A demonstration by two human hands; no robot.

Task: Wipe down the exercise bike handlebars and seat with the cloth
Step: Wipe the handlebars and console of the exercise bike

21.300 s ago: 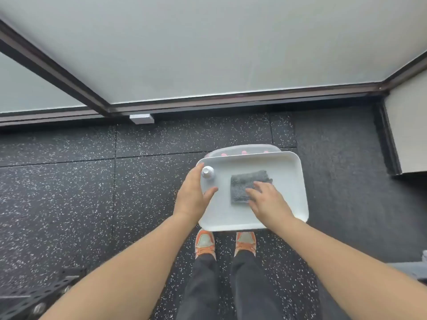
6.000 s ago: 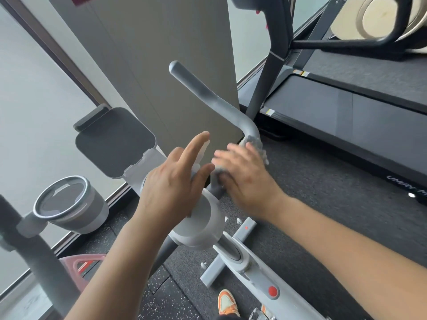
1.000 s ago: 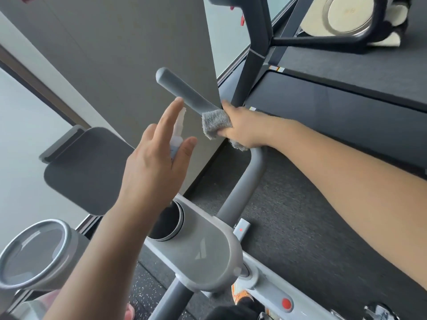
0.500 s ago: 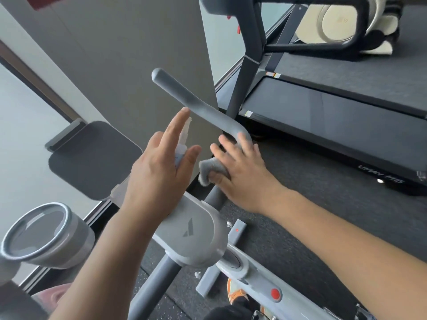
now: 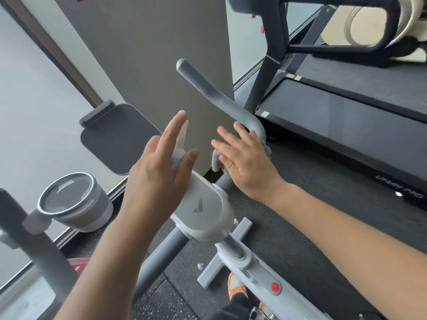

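The exercise bike's grey right handlebar [image 5: 208,91] rises up and to the left from its bend. My right hand [image 5: 247,162] lies flat, fingers spread, pressing the grey cloth [image 5: 216,161] against the lower stem of that handlebar just below the bend. The cloth shows at both sides of the palm. My left hand [image 5: 159,172] hovers left of it over the white console [image 5: 203,211], holding a small clear spray bottle [image 5: 181,144] between thumb and fingers. The seat is out of view.
A dark tablet holder [image 5: 117,137] and a grey cup holder [image 5: 74,202] sit left of the console. A treadmill [image 5: 346,121] stands close on the right. A grey wall panel [image 5: 147,54] is behind the handlebar. My orange shoe [image 5: 235,287] is beside the white bike frame [image 5: 261,271].
My right hand slid with the cloth from the upper handlebar grip down past the bend onto the lower stem. My left hand stayed beside it with the bottle.
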